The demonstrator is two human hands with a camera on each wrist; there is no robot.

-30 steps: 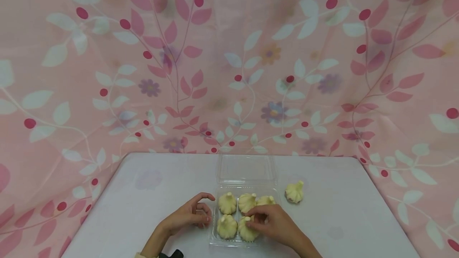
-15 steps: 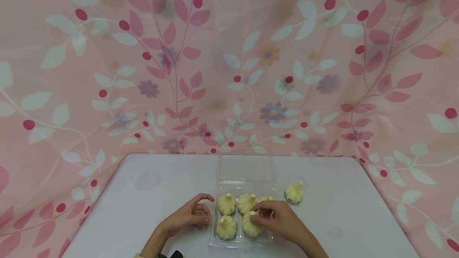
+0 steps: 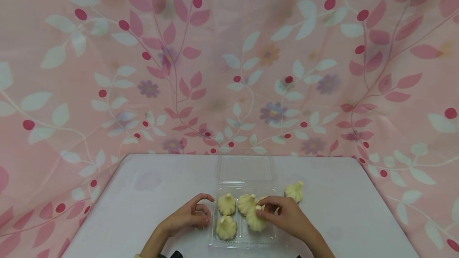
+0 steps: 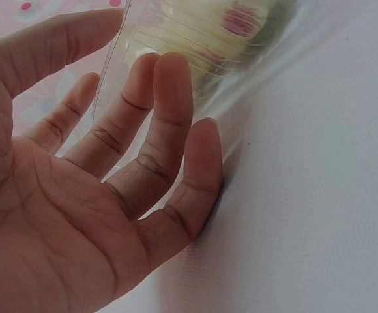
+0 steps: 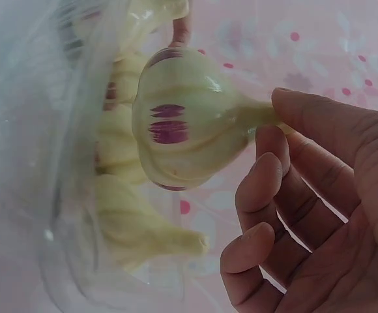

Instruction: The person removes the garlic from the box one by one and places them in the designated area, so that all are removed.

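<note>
My right hand [image 3: 287, 216] pinches a garlic bulb [image 3: 255, 221] by its stem between thumb and fingertips. In the right wrist view this bulb [image 5: 182, 124] is cream with purple streaks and hangs above the clear plastic container [image 3: 244, 245]. Two more garlic bulbs stand in the container's left part, one behind [image 3: 227, 204] and one in front [image 3: 226, 228]. Another bulb [image 3: 246, 203] sits in the back middle, and one beside it is mostly hidden by my right hand. My left hand [image 3: 186, 216], fingers loosely bent and holding nothing, lies at the container's left wall [image 4: 120, 59].
The container's transparent lid [image 3: 247, 169] lies folded back behind it. One loose garlic bulb [image 3: 294, 191] stands on the white table [image 3: 143, 198] right of the container. A pink floral curtain [image 3: 229, 63] hangs behind the table.
My right hand has lifted the garlic bulb from the container's front middle and carried it a little up and right. My left hand stays in place.
</note>
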